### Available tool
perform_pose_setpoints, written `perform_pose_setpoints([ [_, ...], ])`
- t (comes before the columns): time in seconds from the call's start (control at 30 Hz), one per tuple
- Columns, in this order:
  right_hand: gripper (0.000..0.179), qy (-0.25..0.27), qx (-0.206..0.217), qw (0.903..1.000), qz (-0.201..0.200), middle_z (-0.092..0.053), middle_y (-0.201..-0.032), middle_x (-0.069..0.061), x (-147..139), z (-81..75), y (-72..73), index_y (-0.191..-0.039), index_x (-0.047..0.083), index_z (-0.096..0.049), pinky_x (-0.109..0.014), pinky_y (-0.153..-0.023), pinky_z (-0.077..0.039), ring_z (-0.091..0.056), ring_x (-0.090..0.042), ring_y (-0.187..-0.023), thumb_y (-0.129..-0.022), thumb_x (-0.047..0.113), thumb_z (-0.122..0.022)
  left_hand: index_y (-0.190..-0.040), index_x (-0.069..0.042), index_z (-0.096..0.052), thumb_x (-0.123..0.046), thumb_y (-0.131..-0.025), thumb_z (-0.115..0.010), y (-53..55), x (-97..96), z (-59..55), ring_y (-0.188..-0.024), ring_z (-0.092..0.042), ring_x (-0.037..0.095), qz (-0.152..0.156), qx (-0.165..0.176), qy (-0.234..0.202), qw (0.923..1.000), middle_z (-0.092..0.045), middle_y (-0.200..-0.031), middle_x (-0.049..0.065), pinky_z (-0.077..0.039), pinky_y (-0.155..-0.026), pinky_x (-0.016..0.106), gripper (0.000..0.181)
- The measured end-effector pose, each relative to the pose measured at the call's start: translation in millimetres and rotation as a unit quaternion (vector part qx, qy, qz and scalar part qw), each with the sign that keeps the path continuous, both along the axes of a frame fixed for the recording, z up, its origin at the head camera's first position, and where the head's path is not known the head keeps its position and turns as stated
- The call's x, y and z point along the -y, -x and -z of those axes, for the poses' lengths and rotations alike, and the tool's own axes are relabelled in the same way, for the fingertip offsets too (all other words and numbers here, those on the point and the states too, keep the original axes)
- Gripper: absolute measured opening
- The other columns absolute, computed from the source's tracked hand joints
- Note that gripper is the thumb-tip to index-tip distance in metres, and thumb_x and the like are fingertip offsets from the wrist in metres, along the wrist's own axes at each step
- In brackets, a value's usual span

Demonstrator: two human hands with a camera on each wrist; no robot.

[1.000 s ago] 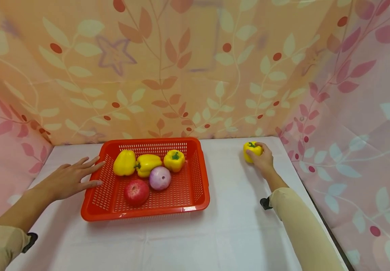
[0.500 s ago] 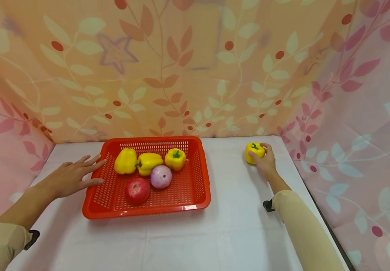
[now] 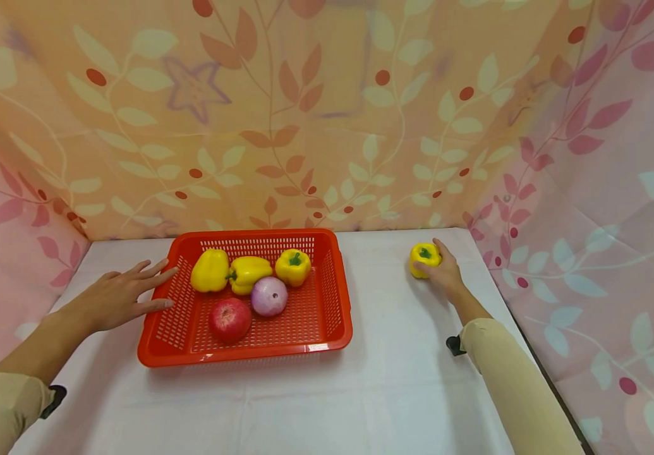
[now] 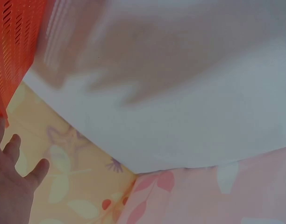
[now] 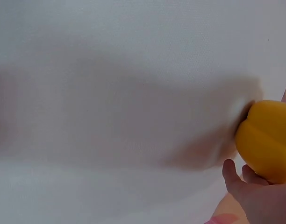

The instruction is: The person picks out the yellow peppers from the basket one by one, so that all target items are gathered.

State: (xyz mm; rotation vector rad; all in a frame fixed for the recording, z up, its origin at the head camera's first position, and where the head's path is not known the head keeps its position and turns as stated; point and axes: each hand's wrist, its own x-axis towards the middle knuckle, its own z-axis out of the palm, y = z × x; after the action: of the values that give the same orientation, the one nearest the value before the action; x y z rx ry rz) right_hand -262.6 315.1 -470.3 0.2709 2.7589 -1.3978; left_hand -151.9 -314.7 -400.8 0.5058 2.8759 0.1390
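Observation:
My right hand (image 3: 443, 270) is around a yellow bell pepper (image 3: 425, 260), which sits stem up at the table's back right. The thumb overlaps the pepper's near side, and the forefinger extends straight along its far right side. In the right wrist view, fingertips (image 5: 229, 168) show below the pepper (image 5: 267, 140), loosely spread. My left hand (image 3: 113, 300) lies open with fingers spread, their tips over the left rim of a red plastic basket (image 3: 247, 359). Inside it are yellow bell peppers (image 3: 210, 270), a purple onion-like ball (image 3: 269, 296) and a red pomegranate (image 3: 230, 320).
A white cloth covers the table (image 3: 304, 411). Behind it hangs an orange leaf-patterned curtain (image 3: 327, 139), with pink patterned curtains (image 3: 599, 240) at both sides. The basket's wall (image 4: 12, 46) stands near the left hand in the left wrist view.
The yellow pepper has come slightly down and nearer, turning more upright. My right fingers have loosened and straightened around it. The left hand has stayed at the basket rim.

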Motion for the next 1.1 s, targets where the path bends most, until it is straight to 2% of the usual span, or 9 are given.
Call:
perform_pose_setpoints([
  [0.17,0.089,-0.023,0.016,0.9994,-0.018,-0.021,-0.151,-0.015,-1.6,-5.1,0.1,-0.150,0.020,-0.012,-0.050,-0.110,-0.020,-0.025,-0.036,-0.134,-0.082,0.028,-0.070,-0.146,-0.021,-0.028,-0.065,-0.081,-0.050,-0.2,0.4,-0.6,-0.131,-0.022,0.047,0.007,-0.006,0.000,1.0000,-0.026,-0.149,0.017,-0.020,-0.094,0.073,0.081],
  [0.33,0.089,-0.021,-0.001,0.9994,-0.029,-0.021,-0.150,-0.020,-3.8,-20.0,2.3,-0.149,0.018,-0.013,-0.053,-0.107,-0.025,-0.026,-0.042,-0.132,-0.082,0.031,-0.070,-0.146,-0.022,-0.027,-0.065,-0.082,-0.050,-0.7,1.1,-0.9,-0.131,-0.022,0.047,0.009,-0.008,0.001,0.9999,-0.025,-0.150,0.016,-0.020,-0.094,0.073,0.081],
  [0.47,0.091,-0.015,-0.013,0.9991,-0.037,-0.015,-0.153,-0.015,-2.6,-35.2,4.7,-0.149,0.019,-0.013,-0.054,-0.105,-0.027,-0.023,-0.044,-0.134,-0.081,0.033,-0.071,-0.147,-0.022,-0.025,-0.066,-0.082,-0.049,-2.0,1.1,-0.8,-0.131,-0.022,0.047,0.010,-0.005,-0.001,0.9999,-0.024,-0.150,0.016,-0.018,-0.094,0.074,0.082],
  [0.67,0.092,-0.009,-0.021,0.9982,-0.056,-0.009,-0.155,-0.007,12.1,-58.0,7.0,-0.149,0.027,-0.012,-0.054,-0.106,-0.025,-0.018,-0.040,-0.137,-0.079,0.040,-0.071,-0.147,-0.023,-0.025,-0.068,-0.082,-0.046,-2.5,0.7,0.0,-0.131,-0.022,0.047,0.006,-0.006,0.001,1.0000,-0.024,-0.150,0.016,-0.018,-0.094,0.074,0.082],
  [0.77,0.091,0.010,-0.027,0.9967,-0.076,-0.010,-0.155,-0.002,27.2,-67.7,6.7,-0.148,0.030,-0.015,-0.053,-0.107,-0.026,-0.017,-0.036,-0.138,-0.079,0.041,-0.072,-0.147,-0.023,-0.025,-0.068,-0.082,-0.045,-2.5,1.3,1.0,-0.131,-0.022,0.047,0.008,-0.010,0.004,0.9999,-0.024,-0.150,0.016,-0.018,-0.094,0.074,0.081],
  [0.87,0.087,0.045,-0.028,0.9932,-0.104,-0.010,-0.155,0.000,51.1,-88.7,-2.0,-0.148,0.028,-0.017,-0.054,-0.107,-0.024,-0.016,-0.035,-0.139,-0.081,0.034,-0.071,-0.147,-0.023,-0.025,-0.067,-0.083,-0.045,-2.1,1.7,1.2,-0.130,-0.023,0.047,0.010,-0.012,0.005,0.9999,-0.024,-0.150,0.016,-0.019,-0.094,0.073,0.081],
  [1.0,0.083,0.109,-0.027,0.9846,-0.134,-0.008,-0.154,-0.008,81.0,-110.2,-8.8,-0.148,0.025,-0.020,-0.056,-0.106,-0.024,-0.018,-0.036,-0.138,-0.082,0.022,-0.071,-0.146,-0.022,-0.027,-0.067,-0.083,-0.046,-1.8,1.4,1.0,-0.130,-0.023,0.047,0.009,-0.011,0.004,0.9999,-0.025,-0.150,0.016,-0.019,-0.094,0.073,0.081],
  [1.1,0.084,0.138,-0.028,0.9772,-0.159,-0.009,-0.153,-0.010,95.2,-105.7,-3.6,-0.147,0.029,-0.022,-0.055,-0.105,-0.027,-0.023,-0.034,-0.137,-0.080,0.023,-0.072,-0.146,-0.022,-0.027,-0.067,-0.083,-0.046,-2.1,1.5,1.0,-0.131,-0.022,0.047,0.007,-0.010,0.002,0.9999,-0.024,-0.150,0.016,-0.019,-0.094,0.073,0.081],
])
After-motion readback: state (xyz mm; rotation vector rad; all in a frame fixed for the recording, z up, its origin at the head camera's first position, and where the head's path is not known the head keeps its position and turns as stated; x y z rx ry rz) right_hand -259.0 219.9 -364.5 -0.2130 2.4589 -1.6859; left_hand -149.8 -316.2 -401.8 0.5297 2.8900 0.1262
